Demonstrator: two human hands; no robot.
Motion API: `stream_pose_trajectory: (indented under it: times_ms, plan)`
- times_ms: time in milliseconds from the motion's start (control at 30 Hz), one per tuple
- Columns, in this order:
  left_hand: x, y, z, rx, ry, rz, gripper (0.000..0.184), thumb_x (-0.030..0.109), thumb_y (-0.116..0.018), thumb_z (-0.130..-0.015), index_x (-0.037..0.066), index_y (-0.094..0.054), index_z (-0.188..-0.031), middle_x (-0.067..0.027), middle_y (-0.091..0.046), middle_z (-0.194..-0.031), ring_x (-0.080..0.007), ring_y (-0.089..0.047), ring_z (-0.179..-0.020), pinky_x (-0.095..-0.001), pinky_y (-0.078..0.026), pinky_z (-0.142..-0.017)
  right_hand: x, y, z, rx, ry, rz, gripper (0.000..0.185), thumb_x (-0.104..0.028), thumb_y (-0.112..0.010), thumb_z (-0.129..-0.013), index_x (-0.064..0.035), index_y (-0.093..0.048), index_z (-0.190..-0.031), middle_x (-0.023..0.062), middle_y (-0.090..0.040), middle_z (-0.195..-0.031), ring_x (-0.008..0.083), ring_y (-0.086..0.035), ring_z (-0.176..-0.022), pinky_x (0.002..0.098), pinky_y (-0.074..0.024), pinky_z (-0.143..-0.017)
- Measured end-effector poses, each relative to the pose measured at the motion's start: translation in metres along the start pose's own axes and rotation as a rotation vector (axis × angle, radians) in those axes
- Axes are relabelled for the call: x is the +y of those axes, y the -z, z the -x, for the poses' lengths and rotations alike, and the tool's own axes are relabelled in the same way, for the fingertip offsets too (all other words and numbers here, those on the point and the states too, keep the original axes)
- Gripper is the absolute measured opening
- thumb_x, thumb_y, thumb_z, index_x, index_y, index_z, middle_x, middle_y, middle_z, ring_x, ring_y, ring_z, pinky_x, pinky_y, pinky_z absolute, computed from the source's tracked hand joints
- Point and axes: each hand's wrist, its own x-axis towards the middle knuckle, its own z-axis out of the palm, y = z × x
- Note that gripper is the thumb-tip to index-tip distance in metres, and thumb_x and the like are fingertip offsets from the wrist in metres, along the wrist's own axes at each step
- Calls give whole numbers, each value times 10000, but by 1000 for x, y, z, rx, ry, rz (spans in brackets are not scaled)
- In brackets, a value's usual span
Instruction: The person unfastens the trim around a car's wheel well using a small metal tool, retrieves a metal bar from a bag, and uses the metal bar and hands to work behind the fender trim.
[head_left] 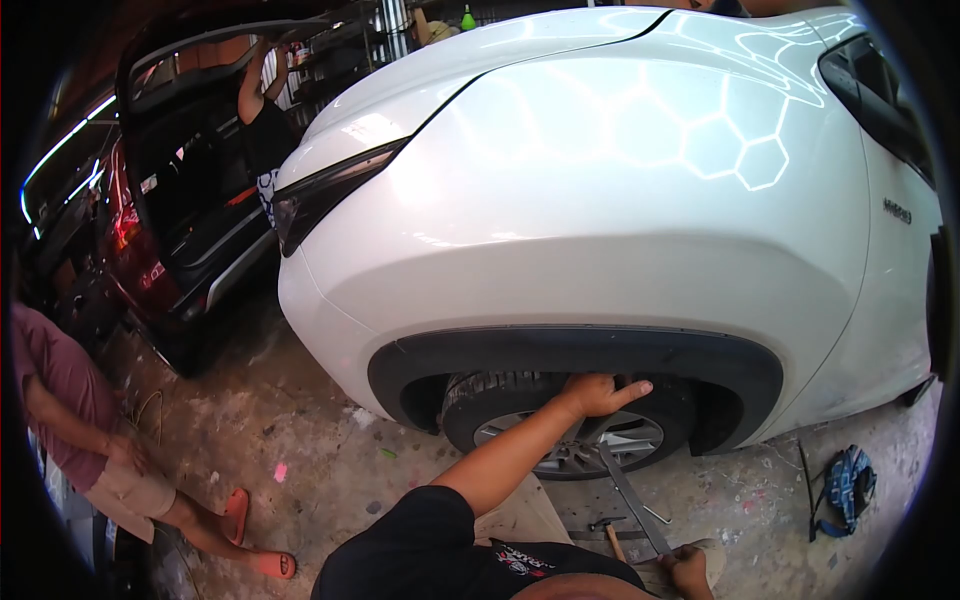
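Note:
My left hand (597, 396) reaches up to the lower edge of the black wheel-arch trim (575, 348), in front of the tyre (490, 395). Its thumb points out to the right, while the other fingers are hidden behind the trim. Low in the view, my right hand (688, 571) is closed round the lower end of a long flat metal bar (637, 507). The bar's upper end overlaps the alloy wheel (625, 435) in the view; whether it touches the wheel I cannot tell. A white car fender (560, 270) rises above the arch.
A hammer (613, 540) lies near my knees, with a thin metal rod (656, 514) beside it. On the floor to the right is a blue patterned bag (848, 490). A person in orange sandals (235, 515) stands left; another is by a red car (135, 250) with its tailgate raised.

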Motion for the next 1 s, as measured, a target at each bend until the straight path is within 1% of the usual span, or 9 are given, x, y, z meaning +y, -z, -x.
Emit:
stream_pose_trajectory:
  times_ms: [100, 200, 267, 400, 467, 700, 800, 867, 1000]
  plan:
    - [0, 0, 0, 1, -5, -23, 475, 506, -711, -915, 57, -723, -1069, -123, -734, -966, -330, -667, -991, -432, -506, -920, 1, 0, 0, -16, -41, -30, 327, -216, -881, -757, 57, -706, -797, 116, -669, -667, 193, -624, -606, 385, -501, -593]
    - [2, 2, 0, 19, -44, -30, 485, 506, -713, -914, 54, -717, -1089, -127, -734, -964, -329, -669, -990, -432, -507, -917, 9, -2, -4, 5, 15, 26, 317, -204, -882, -759, 55, -704, -796, 112, -667, -666, 193, -624, -605, 380, -500, -589]
    - [4, 5, -1, -93, 62, 0, 492, 503, -715, -913, 50, -711, -1104, -128, -734, -965, -328, -672, -986, -431, -507, -916, 10, -4, -4, 8, 0, -4, 316, -199, -886, -755, 55, -703, -799, 110, -669, -671, 193, -622, -605, 379, -498, -589]
    - [1, 4, 0, -91, 47, -48, 486, 494, -721, -910, 51, -710, -1109, -122, -736, -951, -319, -676, -973, -429, -510, -907, 9, -6, -6, -12, -40, -52, 315, -190, -890, -750, 56, -700, -800, 113, -668, -675, 193, -622, -610, 380, -498, -592]
    - [4, 4, 0, -4, -32, -15, 464, 476, -727, -908, 51, -713, -1094, -116, -736, -930, -308, -681, -945, -424, -516, -889, 11, -6, -7, 7, 14, -11, 318, -185, -893, -743, 58, -695, -798, 115, -666, -677, 192, -621, -611, 381, -499, -594]
    - [-2, 3, 0, -22, -20, -16, 436, 454, -733, -907, 44, -718, -1055, -112, -729, -900, -291, -681, -900, -411, -522, -847, 3, -7, -7, -1, -7, -20, 331, -203, -894, -744, 55, -691, -788, 113, -662, -675, 195, -620, -619, 385, -501, -602]
    - [-2, 2, 2, -103, 41, -10, 436, 457, -735, -906, 47, -717, -1053, -109, -724, -883, -282, -676, -885, -407, -522, -829, 4, -7, -6, 19, 18, 40, 341, -218, -892, -745, 56, -696, -793, 123, -671, -683, 202, -631, -631, 391, -509, -621]
    - [2, 3, 0, 1, -30, -58, 443, 472, -735, -905, 47, -720, -1029, -108, -721, -877, -275, -673, -877, -405, -522, -820, 12, -9, -14, -1, 15, 47, 346, -226, -891, -745, 59, -702, -801, 138, -685, -698, 208, -637, -640, 391, -515, -638]
    - [-6, 4, 1, -175, 139, -71, 450, 487, -735, -901, 47, -722, -998, -106, -718, -875, -278, -669, -868, -403, -521, -808, 17, -14, -16, 19, 51, 46, 346, -231, -888, -746, 59, -710, -809, 149, -698, -711, 214, -645, -649, 388, -520, -651]
